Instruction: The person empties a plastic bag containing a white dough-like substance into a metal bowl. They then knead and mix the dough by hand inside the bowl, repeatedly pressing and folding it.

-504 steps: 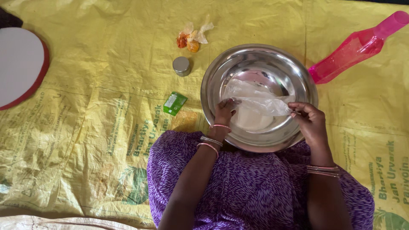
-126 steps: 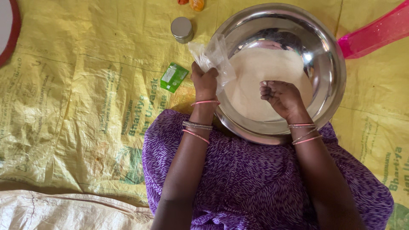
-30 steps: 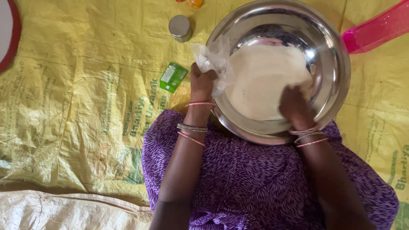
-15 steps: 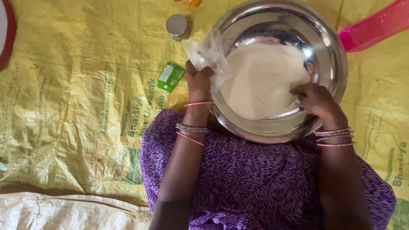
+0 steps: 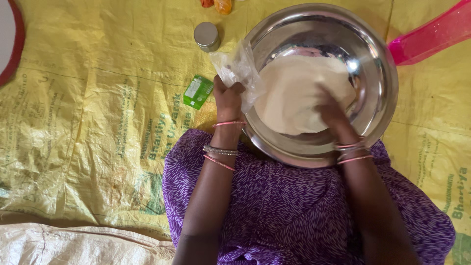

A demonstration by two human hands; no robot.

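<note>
— At the steel bowl (image 5: 321, 29)'s nine o'clock rim?
— Left hand (image 5: 227, 98), grip closed on a clear plastic bag (image 5: 238, 68); right hand (image 5: 331, 108) in the flour (image 5: 294, 93) at centre, grip blurred, cannot tell; yellow mat (image 5: 88, 113) open toward nine o'clock.

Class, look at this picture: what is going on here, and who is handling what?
A person in a purple patterned garment sits on a yellow woven mat with a large steel bowl before them. The right hand is pressed into the white flour in the bowl. The left hand holds a crumpled clear plastic bag at the rim. A small green packet and a small steel tin lie nearby.
</note>
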